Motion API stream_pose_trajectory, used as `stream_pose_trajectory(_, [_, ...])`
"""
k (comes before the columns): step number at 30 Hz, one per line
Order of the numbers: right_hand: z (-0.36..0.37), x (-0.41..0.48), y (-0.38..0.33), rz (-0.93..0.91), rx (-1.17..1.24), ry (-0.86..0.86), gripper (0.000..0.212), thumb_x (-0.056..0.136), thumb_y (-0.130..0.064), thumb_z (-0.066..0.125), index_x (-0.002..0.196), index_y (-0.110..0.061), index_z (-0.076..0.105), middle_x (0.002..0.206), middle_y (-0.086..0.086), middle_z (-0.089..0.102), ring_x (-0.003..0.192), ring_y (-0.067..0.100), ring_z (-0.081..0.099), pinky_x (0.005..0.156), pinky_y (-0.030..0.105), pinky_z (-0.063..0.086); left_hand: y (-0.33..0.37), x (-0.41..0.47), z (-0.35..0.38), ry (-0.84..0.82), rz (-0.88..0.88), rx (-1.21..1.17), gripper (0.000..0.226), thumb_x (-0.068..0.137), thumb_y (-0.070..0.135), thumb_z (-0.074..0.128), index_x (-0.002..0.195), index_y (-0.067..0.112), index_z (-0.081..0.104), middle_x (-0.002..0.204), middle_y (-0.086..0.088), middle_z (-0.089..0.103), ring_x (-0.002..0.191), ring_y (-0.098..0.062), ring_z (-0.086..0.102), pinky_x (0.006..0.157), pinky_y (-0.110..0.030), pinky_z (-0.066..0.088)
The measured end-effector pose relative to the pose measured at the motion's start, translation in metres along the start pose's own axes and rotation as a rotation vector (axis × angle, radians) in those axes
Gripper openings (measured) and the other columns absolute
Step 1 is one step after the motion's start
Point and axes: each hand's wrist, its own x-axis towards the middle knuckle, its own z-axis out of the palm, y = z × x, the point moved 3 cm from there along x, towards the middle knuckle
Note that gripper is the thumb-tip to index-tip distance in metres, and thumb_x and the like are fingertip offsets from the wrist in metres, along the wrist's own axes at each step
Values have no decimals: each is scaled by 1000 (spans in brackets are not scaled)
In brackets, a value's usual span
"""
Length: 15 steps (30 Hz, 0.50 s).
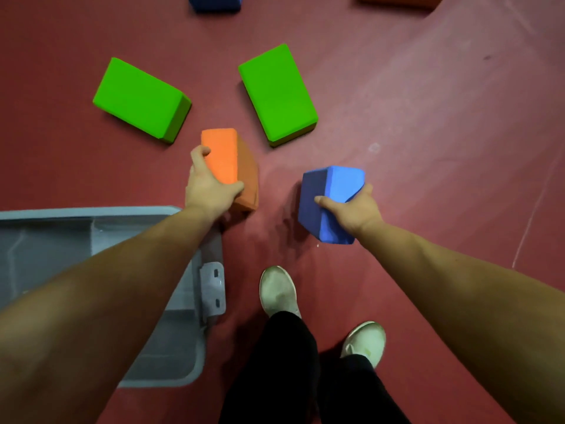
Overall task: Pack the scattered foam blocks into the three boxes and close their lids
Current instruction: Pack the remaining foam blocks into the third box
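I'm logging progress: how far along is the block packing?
Nothing looks packed: the visible part of the open grey box holds no blocks. The left hand grips an orange block, the right hand a blue block. Left: two green blocks on the floor, a far blue block, a far orange block, then lids.

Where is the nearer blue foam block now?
In the head view, the blue foam block is right of centre, gripped by the right hand, beside the orange block.

Moderate indoor light; pale sheen on floor (458, 96) far right; soft shadows; wide-angle edge stretching; slightly soft focus.
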Motion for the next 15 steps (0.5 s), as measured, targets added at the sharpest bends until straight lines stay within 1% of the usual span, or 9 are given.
stream_pose_trajectory(2, [-2, -19, -11, -25, 32, -2, 83, 72, -48, 82, 126, -7, 34, 117, 7, 53, 112, 31, 56, 89, 41, 47, 8, -16, -13, -14, 38, -56, 108, 64, 22, 81, 152, 28, 20, 140, -11, 51, 122, -30, 52, 102, -35, 40])
stream_pose_trajectory(4, [-9, -45, -26, -73, 67, 2, 86, 70, -47, 83, 130, -9, 36, 120, 6, 54, 112, 29, 56, 92, 40, 47, 20, -37, -36, -10, 90, -107, 114, 64, 19, 80, 156, 30, 14, 145, -7, 49, 126, -25, 50, 104, -32, 39])
stream_pose_trajectory(6, [-17, -73, -41, -118, 93, 26, 88, 69, -50, 83, 133, -11, 36, 124, 7, 56, 114, 28, 56, 96, 41, 47, 32, -58, -65, 12, 185, -131, 114, 63, 17, 79, 157, 30, 15, 149, -3, 46, 130, -21, 48, 107, -32, 39])
stream_pose_trajectory(9, [-31, -114, -63, -185, 97, 52, 85, 69, -55, 80, 132, -14, 38, 116, 1, 55, 111, 26, 56, 96, 42, 48, 40, -92, -106, 61, 268, -164, 112, 64, 12, 78, 157, 26, 17, 154, 0, 39, 135, -15, 42, 111, -29, 35])
stream_pose_trajectory(12, [-37, -159, -81, -242, 123, 64, 79, 69, -55, 79, 129, -18, 42, 114, -2, 58, 108, 24, 59, 93, 41, 50, 35, -126, -156, 138, 247, -222, 108, 66, 8, 75, 156, 27, 19, 154, 5, 38, 136, -11, 40, 110, -23, 33])
stream_pose_trajectory(15, [-28, -207, -103, -293, 189, 54, 78, 66, -57, 80, 127, -22, 46, 117, -5, 62, 106, 19, 61, 92, 41, 51, 13, -158, -204, 207, 201, -294, 109, 68, 5, 76, 157, 29, 16, 150, 11, 36, 134, -4, 38, 111, -21, 31])
